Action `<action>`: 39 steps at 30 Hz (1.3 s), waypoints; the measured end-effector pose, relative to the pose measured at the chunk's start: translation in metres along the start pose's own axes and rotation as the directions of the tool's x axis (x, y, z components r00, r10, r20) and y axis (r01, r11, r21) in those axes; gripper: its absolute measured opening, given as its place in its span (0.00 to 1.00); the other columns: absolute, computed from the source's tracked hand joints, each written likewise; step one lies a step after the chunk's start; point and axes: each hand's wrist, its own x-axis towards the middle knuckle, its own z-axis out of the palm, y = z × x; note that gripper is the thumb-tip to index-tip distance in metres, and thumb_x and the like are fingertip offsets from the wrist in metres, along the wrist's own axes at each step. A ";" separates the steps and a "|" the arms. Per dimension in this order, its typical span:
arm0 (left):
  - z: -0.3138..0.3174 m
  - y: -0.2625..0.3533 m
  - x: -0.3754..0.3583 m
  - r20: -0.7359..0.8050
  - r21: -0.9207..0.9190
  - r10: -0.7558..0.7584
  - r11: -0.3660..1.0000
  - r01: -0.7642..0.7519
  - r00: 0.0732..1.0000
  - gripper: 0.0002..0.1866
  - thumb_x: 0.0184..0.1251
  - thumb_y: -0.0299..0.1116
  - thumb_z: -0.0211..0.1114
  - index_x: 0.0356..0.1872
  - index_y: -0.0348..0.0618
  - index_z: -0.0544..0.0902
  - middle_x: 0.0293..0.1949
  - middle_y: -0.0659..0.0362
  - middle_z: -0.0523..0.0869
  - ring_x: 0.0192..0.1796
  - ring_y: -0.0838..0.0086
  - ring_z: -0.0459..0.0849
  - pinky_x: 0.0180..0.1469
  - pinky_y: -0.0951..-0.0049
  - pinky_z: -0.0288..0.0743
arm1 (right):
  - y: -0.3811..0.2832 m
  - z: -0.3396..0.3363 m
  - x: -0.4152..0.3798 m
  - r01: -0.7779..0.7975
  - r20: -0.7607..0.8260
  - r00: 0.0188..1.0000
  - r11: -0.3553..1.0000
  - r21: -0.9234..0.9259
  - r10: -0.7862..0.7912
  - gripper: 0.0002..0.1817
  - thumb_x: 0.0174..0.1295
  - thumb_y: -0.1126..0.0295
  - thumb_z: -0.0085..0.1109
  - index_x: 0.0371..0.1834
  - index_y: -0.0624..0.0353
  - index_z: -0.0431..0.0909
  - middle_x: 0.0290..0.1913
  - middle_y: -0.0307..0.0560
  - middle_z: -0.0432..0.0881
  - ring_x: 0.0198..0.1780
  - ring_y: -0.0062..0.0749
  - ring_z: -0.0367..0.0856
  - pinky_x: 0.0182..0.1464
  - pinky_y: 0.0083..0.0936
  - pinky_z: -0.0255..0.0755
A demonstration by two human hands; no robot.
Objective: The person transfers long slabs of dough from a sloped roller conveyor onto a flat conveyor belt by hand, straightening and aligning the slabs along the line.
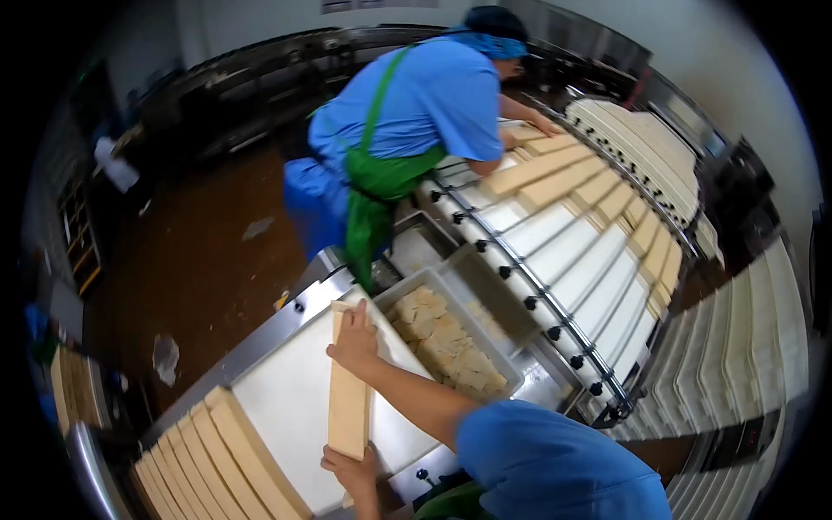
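A long, flat, pale tan slab (348, 407) lies lengthwise over the white surface (282, 381). At its near end, my left hand (354, 475) grips the slab with fingers at its edges. My right hand (355, 336) is closed around the far end, its arm reaching in from the right. To the left, several similar slabs (221, 446) stand side by side in a row. Right of my right hand, a grey bin (511, 374) holds pale, crumbly pieces (438, 338).
A co-worker (416, 113) in blue with a green apron leans over a conveyor (555, 251) with slabs between metal dividers. Empty-looking metal trays (490, 295) sit beside the bin. A metal rail (234, 351) edges my surface; stacked white trays (728, 347) stand right.
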 end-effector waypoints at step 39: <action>0.438 0.476 -0.110 0.686 -0.407 0.705 0.577 -0.708 0.180 0.25 0.57 0.17 0.51 0.59 0.37 0.65 0.64 0.37 0.56 0.65 0.44 0.60 0.68 0.59 0.57 | 0.733 -0.461 0.128 -0.554 -0.466 0.690 0.818 0.152 0.554 0.30 0.60 0.54 0.38 0.56 0.67 0.73 0.64 0.62 0.68 0.66 0.48 0.64 0.66 0.41 0.49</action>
